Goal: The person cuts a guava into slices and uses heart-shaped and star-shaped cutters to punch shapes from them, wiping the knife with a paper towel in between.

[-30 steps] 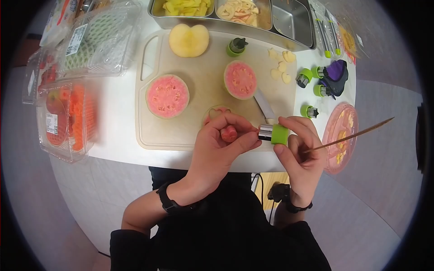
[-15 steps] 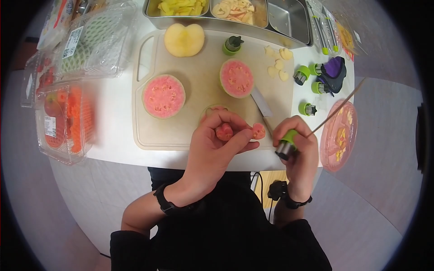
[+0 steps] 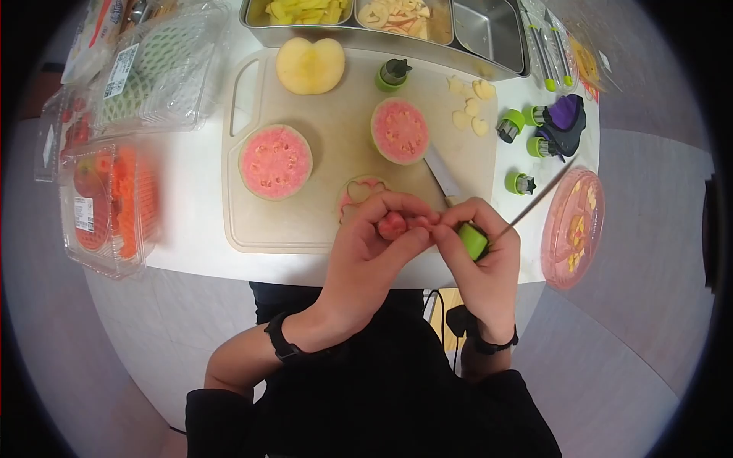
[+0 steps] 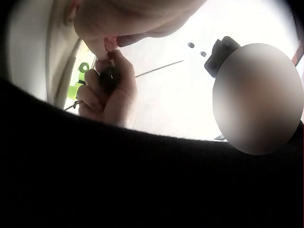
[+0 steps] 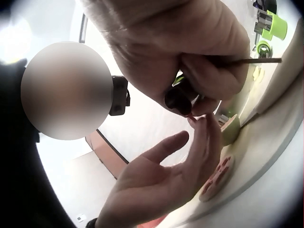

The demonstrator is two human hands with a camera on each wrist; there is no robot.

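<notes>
In the head view, the left hand [image 3: 359,263] curls round a pink fruit piece [image 3: 392,225] and pinches a smaller pink piece [image 3: 420,223] at its fingertips. Thumb and forefinger of the right hand [image 3: 489,271] meet that smaller piece. The right hand also grips a green-topped metal cutter [image 3: 473,240] and a thin brown stick [image 3: 542,195] that points up and right. The cutter's dark round end [image 5: 178,100] shows in the right wrist view. A pink fruit slice with cut-outs [image 3: 363,191] lies on the board, partly behind the left hand.
The cutting board [image 3: 252,221] bears two pink fruit halves [image 3: 276,162], [image 3: 400,131], an apple half [image 3: 311,66], a knife [image 3: 440,174], a cutter and pale cut shapes. A metal tray [image 3: 366,37] stands behind. Clear boxes [image 3: 111,206] are left; cutters and a pink plate [image 3: 573,229] are right.
The right hand first drew the cutter away from the left fingertips, then came back to them with the cutter tucked in its fingers. The stick has swung to a steeper slant.
</notes>
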